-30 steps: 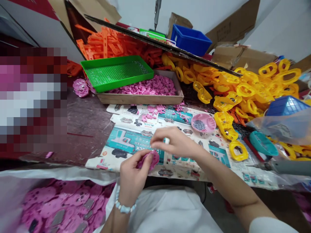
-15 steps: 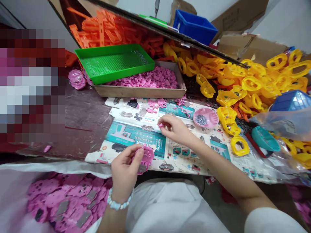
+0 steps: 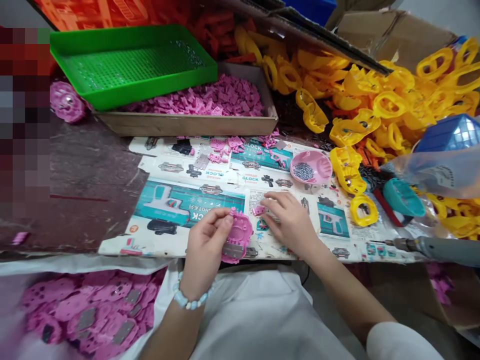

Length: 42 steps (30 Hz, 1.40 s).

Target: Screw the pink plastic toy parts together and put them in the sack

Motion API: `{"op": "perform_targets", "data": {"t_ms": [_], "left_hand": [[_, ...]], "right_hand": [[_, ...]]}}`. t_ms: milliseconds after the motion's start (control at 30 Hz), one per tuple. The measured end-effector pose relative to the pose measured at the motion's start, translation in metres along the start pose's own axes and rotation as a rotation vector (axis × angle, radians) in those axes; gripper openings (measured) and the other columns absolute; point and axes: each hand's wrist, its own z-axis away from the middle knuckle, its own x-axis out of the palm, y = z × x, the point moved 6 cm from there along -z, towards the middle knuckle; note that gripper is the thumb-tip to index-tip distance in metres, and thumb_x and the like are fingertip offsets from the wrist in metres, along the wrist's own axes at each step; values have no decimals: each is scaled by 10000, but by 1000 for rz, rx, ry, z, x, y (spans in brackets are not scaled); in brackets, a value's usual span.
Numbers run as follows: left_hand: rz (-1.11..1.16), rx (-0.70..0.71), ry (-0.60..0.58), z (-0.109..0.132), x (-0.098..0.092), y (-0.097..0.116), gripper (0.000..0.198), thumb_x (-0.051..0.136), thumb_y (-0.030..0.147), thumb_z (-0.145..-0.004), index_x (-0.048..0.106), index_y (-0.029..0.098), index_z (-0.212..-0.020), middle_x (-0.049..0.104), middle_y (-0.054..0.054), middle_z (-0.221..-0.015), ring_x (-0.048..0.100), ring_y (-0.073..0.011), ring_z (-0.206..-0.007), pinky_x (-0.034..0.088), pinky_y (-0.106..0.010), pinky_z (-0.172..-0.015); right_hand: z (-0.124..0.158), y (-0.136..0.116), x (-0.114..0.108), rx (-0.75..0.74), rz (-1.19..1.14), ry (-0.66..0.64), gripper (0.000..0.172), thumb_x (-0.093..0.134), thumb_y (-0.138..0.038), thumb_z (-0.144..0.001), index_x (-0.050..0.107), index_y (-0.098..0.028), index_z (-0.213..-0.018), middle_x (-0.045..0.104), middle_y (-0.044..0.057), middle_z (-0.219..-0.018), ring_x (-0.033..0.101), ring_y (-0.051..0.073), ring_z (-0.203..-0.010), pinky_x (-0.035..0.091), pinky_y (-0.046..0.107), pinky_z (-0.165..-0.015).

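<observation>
My left hand (image 3: 210, 245) grips a pink plastic shell (image 3: 240, 232) by its left edge, thumb on top. The shell's inner side faces up, showing small posts and a grey plate at the lower end. Just to the right, my right hand (image 3: 290, 220) pinches a small pink plastic part (image 3: 258, 210) at the tips of thumb and forefinger, its other fingers loosely spread. A narrow gap separates this part from the shell. Both hands are over a printed cardboard sheet (image 3: 225, 175).
A pink bowl of small metal pieces (image 3: 311, 167) stands beyond my right hand. Behind are a green tray (image 3: 150, 90) and a cardboard box of pink parts (image 3: 187, 125). Yellow shells (image 3: 348, 125) pile up at right, near an electric screwdriver (image 3: 446, 248). Pink shells (image 3: 93, 310) fill a bag at lower left.
My right hand has come back toward me with the small pink part, closer to the shell. My left hand has moved slightly right and turned the shell more upright. The view has shifted down.
</observation>
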Motion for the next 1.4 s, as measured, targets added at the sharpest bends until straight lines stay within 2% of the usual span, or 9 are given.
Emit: {"op": "perform_targets", "data": {"t_ms": [100, 233, 333, 433, 600, 767, 900, 1000, 1400], "left_hand": [[16, 1, 50, 0, -2, -6, 400, 735, 459, -698, 704, 168, -970, 705, -50, -867, 642, -175, -754, 530, -243, -653], [15, 30, 96, 4, 1, -7, 424, 719, 474, -705, 723, 164, -993, 715, -85, -996, 642, -247, -974, 522, -320, -845], [-3, 45, 89, 7, 5, -6, 411, 715, 460, -711, 726, 169, -1000, 715, -93, -1023, 643, -257, -993, 516, -339, -880], [-21, 54, 57, 11, 7, -5, 413, 701, 460, -727, 723, 164, -1014, 712, -97, -1036, 642, -262, -999, 515, -350, -893], [-117, 92, 56, 15, 8, -2, 402, 679, 454, -757, 722, 162, -1031, 719, -84, -1005, 646, -256, -970, 532, -324, -849], [-182, 240, 66, 21, 11, 9, 219, 659, 382, -801, 757, 219, -910, 733, -35, -876, 665, -188, -797, 540, -252, -733], [-311, 597, 7, 30, 14, 28, 179, 613, 208, -845, 740, 256, -961, 678, -35, -933, 624, -167, -866, 512, -266, -784], [-380, 841, -94, 36, 17, 37, 268, 598, 118, -844, 696, 239, -1063, 608, -42, -924, 588, -142, -854, 506, -260, -751], [-372, 963, -182, 41, 10, 45, 106, 625, 90, -830, 663, 148, -911, 643, -33, -852, 631, -152, -829, 537, -326, -779]], "right_hand": [[-2, -8, -2, -72, -142, 71, 117, 520, -139, -878, 607, -185, -941, 660, 66, -924, 589, 173, -860, 506, 306, -753], [-3, -29, -21, -75, -234, 295, 154, 573, -110, -840, 595, -179, -976, 658, 86, -913, 601, 166, -864, 527, 317, -759], [-3, -51, -29, -189, -302, 371, 207, 600, -69, -806, 597, -171, -986, 674, 87, -904, 612, 162, -847, 541, 307, -741], [-4, -57, -26, -199, -302, 404, 226, 614, -50, -790, 599, -158, -988, 686, 94, -908, 620, 164, -845, 549, 306, -737], [-1, -55, -20, -199, -281, 406, 254, 627, -22, -760, 612, -134, -987, 688, 116, -926, 620, 182, -872, 554, 324, -753], [-1, -58, -31, -157, -388, 388, 228, 642, -43, -759, 619, -163, -951, 687, 90, -895, 619, 172, -822, 546, 313, -718], [-2, -50, -37, 21, -652, 292, 191, 627, -64, -792, 622, -157, -959, 670, 70, -875, 621, 147, -841, 530, 283, -744], [-1, -50, -39, 26, -670, 232, 175, 626, -73, -798, 625, -137, -961, 664, 76, -879, 616, 143, -848, 519, 274, -752], [1, -65, -42, -100, -556, 268, 83, 629, -61, -788, 619, -97, -863, 653, 90, -779, 584, 148, -752, 520, 291, -693]]}}
